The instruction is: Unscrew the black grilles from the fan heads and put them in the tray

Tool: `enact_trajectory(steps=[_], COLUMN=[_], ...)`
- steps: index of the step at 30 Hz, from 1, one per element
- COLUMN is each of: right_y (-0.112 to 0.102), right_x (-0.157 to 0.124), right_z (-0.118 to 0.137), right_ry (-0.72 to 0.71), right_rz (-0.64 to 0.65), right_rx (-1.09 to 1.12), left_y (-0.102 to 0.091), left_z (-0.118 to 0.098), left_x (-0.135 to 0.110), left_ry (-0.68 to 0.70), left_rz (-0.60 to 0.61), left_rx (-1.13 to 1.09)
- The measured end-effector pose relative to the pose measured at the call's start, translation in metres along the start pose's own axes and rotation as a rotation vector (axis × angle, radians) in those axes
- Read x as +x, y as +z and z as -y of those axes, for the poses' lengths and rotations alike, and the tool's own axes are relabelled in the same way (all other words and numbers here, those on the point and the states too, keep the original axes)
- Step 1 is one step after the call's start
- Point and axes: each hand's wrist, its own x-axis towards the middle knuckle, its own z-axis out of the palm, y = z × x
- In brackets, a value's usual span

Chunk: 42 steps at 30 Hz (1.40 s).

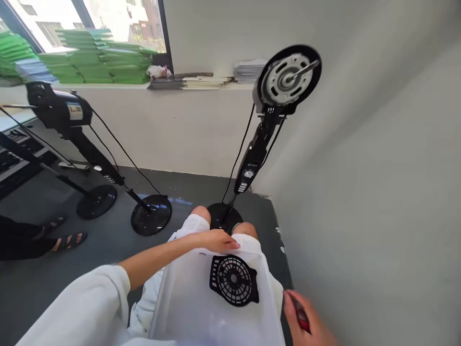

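I sit with white shorts on, and a black round grille cover [234,280] lies flat on my lap. My left hand [215,240] rests flat on my thigh just above the cover, fingers stretched out, holding nothing. At the lower right my right hand [306,323] is closed on a red-handled tool [299,315], apart from the cover. In front of my knees stands a fan stand [254,154] on a round black base [221,216]. Its bare motor head [288,77] with a metal shaft faces me.
A white wall runs along the right. Two more black stands with round bases [151,214] stand to the left on the grey floor. Another person's sandalled feet [59,235] are at the far left. Green stacks [97,60] lie on the window ledge.
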Motion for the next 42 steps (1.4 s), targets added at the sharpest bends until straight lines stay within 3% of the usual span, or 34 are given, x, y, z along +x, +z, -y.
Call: enact_trajectory(steps=[3,6,9,11,14,17,20,22,25,26,28,31,34,42], right_y=[0.025,0.066,0.102,0.114,0.109,0.088,0.059,0.039,0.013,0.007,-0.002,-0.009,-0.011,-0.019], right_x=[0.014,0.017,0.020,0.023,0.024,0.019,0.012,0.014,0.031,0.038,0.054,0.071,0.078,0.088], right_z=[0.034,0.051,0.058,0.064,0.072,0.072,0.065,0.061,0.062,0.063,0.068,0.074,0.078,0.084], right_ry=[-0.446,-0.788,-0.873,-0.887,-1.000,-1.087,-0.957,-0.605,0.122,0.301,0.507,0.607,0.590,0.354], right_rz=[0.207,0.271,0.222,0.192,0.211,0.244,0.324,0.423,0.453,0.437,0.420,0.393,0.380,0.491], right_rx=[-0.137,-0.367,-0.515,-0.529,-0.501,-0.374,-0.095,0.098,0.370,0.473,0.681,0.871,0.930,0.803], left_y=[-0.006,-0.011,-0.013,-0.016,-0.019,-0.016,-0.008,-0.003,0.000,0.000,0.000,-0.001,-0.003,-0.019], left_z=[0.035,0.062,0.075,0.078,0.079,0.079,0.073,0.065,0.045,0.037,0.020,-0.004,-0.020,-0.029], left_x=[-0.012,-0.013,-0.004,0.002,0.004,0.001,-0.002,-0.003,-0.005,-0.006,-0.011,-0.021,-0.027,-0.034], left_ry=[0.037,0.065,0.060,0.051,0.036,0.016,0.037,0.073,0.127,0.145,0.180,0.185,0.157,0.075], left_rz=[0.032,0.059,0.077,0.087,0.088,0.065,-0.009,-0.095,-0.230,-0.259,-0.274,-0.203,-0.131,-0.336], left_rx=[-0.207,-0.395,-0.473,-0.509,-0.532,-0.542,-0.575,-0.634,-0.815,-0.885,-0.999,-1.079,-1.155,-1.139])
